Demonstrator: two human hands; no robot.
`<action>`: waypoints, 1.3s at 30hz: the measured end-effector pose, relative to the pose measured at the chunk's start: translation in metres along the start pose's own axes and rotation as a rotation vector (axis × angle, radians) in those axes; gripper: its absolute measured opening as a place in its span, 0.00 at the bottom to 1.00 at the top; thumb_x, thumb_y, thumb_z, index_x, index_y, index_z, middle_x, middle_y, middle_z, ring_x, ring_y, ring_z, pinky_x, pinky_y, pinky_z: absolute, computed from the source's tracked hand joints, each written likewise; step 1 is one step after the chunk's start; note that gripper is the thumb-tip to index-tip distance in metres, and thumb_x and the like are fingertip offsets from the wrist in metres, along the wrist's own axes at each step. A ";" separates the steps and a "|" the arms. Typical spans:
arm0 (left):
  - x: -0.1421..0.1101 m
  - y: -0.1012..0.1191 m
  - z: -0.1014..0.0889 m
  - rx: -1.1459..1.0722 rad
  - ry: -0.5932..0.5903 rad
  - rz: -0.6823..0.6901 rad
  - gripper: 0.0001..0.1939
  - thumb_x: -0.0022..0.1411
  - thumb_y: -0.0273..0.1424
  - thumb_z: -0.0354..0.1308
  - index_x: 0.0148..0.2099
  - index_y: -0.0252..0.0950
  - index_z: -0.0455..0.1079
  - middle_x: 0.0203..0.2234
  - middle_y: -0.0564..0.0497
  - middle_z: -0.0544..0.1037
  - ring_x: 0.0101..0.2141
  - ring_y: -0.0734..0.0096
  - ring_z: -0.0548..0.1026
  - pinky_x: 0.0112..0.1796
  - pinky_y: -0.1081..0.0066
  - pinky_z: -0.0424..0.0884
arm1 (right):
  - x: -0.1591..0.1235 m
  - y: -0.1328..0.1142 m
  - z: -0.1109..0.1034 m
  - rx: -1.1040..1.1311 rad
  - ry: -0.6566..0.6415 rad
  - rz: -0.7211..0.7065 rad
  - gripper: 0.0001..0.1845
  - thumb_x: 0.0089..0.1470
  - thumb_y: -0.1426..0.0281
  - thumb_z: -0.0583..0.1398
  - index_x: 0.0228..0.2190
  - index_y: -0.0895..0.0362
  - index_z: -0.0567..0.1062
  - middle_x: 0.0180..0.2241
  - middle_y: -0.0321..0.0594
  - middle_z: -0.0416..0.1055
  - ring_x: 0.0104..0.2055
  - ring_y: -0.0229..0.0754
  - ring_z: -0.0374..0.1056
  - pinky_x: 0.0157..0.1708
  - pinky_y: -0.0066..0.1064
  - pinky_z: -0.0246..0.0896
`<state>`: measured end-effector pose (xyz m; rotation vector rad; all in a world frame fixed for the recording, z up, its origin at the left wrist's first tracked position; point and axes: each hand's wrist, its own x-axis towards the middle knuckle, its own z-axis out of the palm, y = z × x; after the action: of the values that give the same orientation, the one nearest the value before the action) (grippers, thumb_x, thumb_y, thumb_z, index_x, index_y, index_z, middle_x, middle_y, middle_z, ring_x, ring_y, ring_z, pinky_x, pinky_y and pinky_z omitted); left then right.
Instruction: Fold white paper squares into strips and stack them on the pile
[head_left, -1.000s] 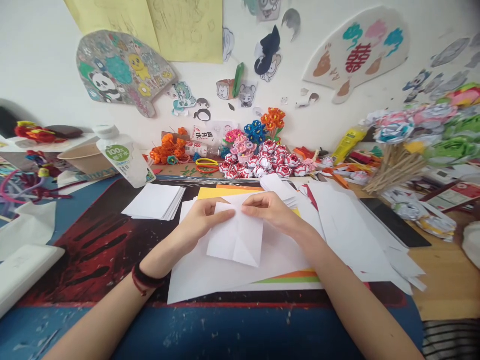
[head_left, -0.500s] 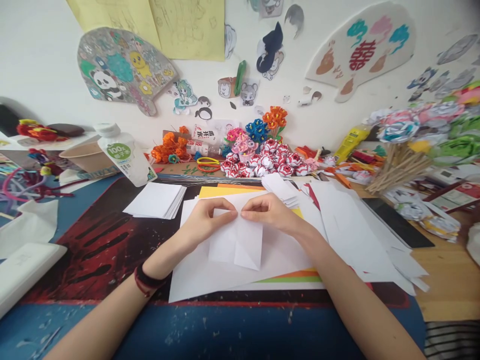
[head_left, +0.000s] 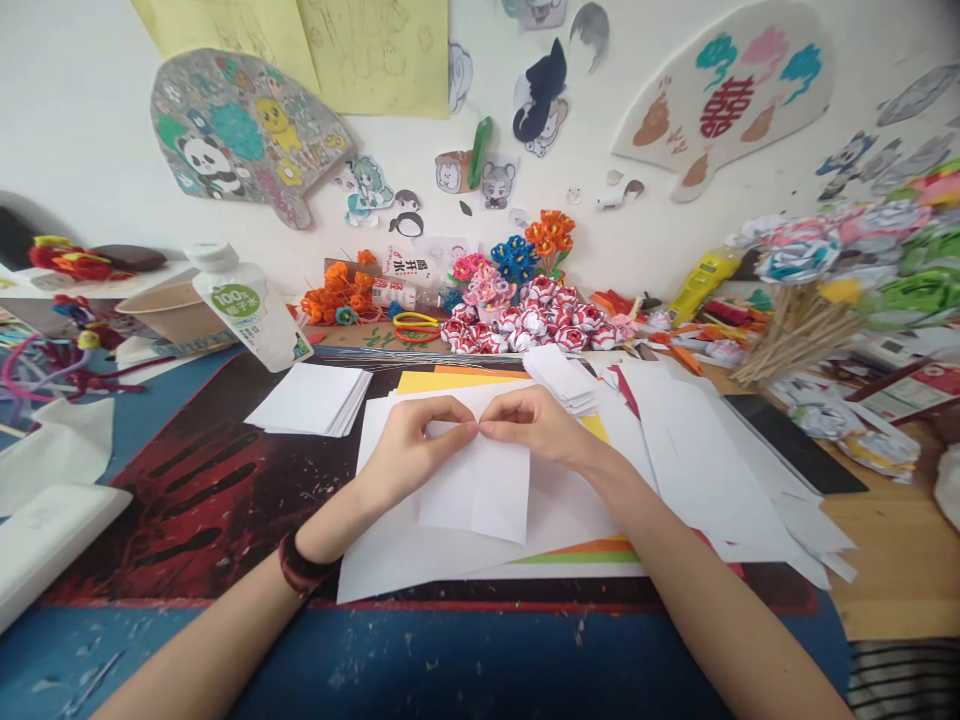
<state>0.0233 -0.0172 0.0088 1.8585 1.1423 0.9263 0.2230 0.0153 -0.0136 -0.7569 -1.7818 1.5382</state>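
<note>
A small creased square of white paper (head_left: 480, 495) is pinched at its far edge by both hands, with a fold line running down its middle. My left hand (head_left: 426, 435) grips it between thumb and forefinger, and my right hand (head_left: 532, 425) does the same, the fingertips nearly meeting. Beneath lies a larger white sheet (head_left: 382, 560) on top of coloured sheets (head_left: 600, 555). The far edge of the square is partly hidden behind my fingers.
A stack of white paper squares (head_left: 309, 398) lies to the left and a smaller stack (head_left: 561, 378) behind my right hand. White sheets (head_left: 697, 470) spread to the right. Red-and-white paper flowers (head_left: 525, 325) and a white bottle (head_left: 247, 310) stand along the back.
Both hands have stayed almost in place, shifting slightly with the paper square. Its lower right corner, creased before, now looks flatter.
</note>
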 end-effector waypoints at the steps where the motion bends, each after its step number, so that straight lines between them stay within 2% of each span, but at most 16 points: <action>1: 0.000 0.000 0.001 0.005 0.018 0.014 0.08 0.60 0.32 0.57 0.32 0.34 0.74 0.29 0.51 0.78 0.30 0.71 0.73 0.31 0.73 0.64 | 0.000 0.001 0.000 0.003 0.014 -0.010 0.10 0.52 0.65 0.64 0.30 0.61 0.78 0.29 0.39 0.74 0.31 0.37 0.68 0.31 0.26 0.62; 7: -0.002 -0.001 0.005 -0.017 0.078 0.064 0.08 0.61 0.32 0.57 0.32 0.34 0.74 0.31 0.50 0.79 0.33 0.69 0.74 0.36 0.71 0.66 | 0.000 0.001 0.003 0.035 0.066 -0.048 0.10 0.51 0.65 0.64 0.29 0.60 0.79 0.28 0.39 0.74 0.30 0.36 0.68 0.30 0.26 0.61; 15: -0.003 0.000 0.006 -0.002 0.132 0.068 0.09 0.60 0.33 0.57 0.33 0.34 0.74 0.31 0.50 0.79 0.33 0.67 0.74 0.38 0.70 0.66 | 0.000 -0.001 0.005 0.046 0.106 -0.057 0.10 0.50 0.64 0.65 0.28 0.59 0.79 0.28 0.39 0.74 0.30 0.38 0.69 0.29 0.27 0.62; 29: -0.005 -0.001 0.006 0.042 0.192 0.080 0.10 0.61 0.36 0.58 0.34 0.35 0.75 0.29 0.51 0.78 0.30 0.70 0.71 0.32 0.71 0.62 | -0.001 -0.003 0.007 0.054 0.160 -0.053 0.10 0.50 0.64 0.65 0.29 0.59 0.80 0.29 0.40 0.75 0.31 0.39 0.70 0.31 0.28 0.63; 32: -0.001 -0.003 0.003 0.011 0.176 0.053 0.12 0.60 0.38 0.58 0.35 0.34 0.75 0.31 0.49 0.79 0.32 0.68 0.73 0.32 0.72 0.63 | -0.002 -0.005 0.003 0.057 0.157 -0.025 0.12 0.50 0.62 0.65 0.30 0.59 0.79 0.30 0.40 0.76 0.32 0.39 0.70 0.31 0.29 0.63; 36: 0.003 -0.008 -0.003 0.013 0.097 0.007 0.13 0.60 0.39 0.59 0.38 0.34 0.75 0.36 0.46 0.80 0.34 0.66 0.75 0.32 0.71 0.66 | -0.003 -0.004 -0.004 0.008 0.189 0.016 0.13 0.49 0.61 0.66 0.31 0.59 0.79 0.32 0.41 0.76 0.34 0.40 0.71 0.34 0.30 0.64; 39: 0.005 -0.012 -0.007 0.056 0.105 -0.010 0.13 0.59 0.39 0.59 0.36 0.34 0.75 0.35 0.46 0.80 0.33 0.66 0.75 0.32 0.71 0.67 | -0.002 -0.001 -0.010 -0.065 0.204 0.047 0.15 0.47 0.60 0.67 0.34 0.58 0.80 0.37 0.43 0.77 0.36 0.41 0.71 0.35 0.31 0.64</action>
<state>0.0147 -0.0070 0.0024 1.8655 1.2512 1.0057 0.2316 0.0195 -0.0115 -0.9584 -1.6799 1.3840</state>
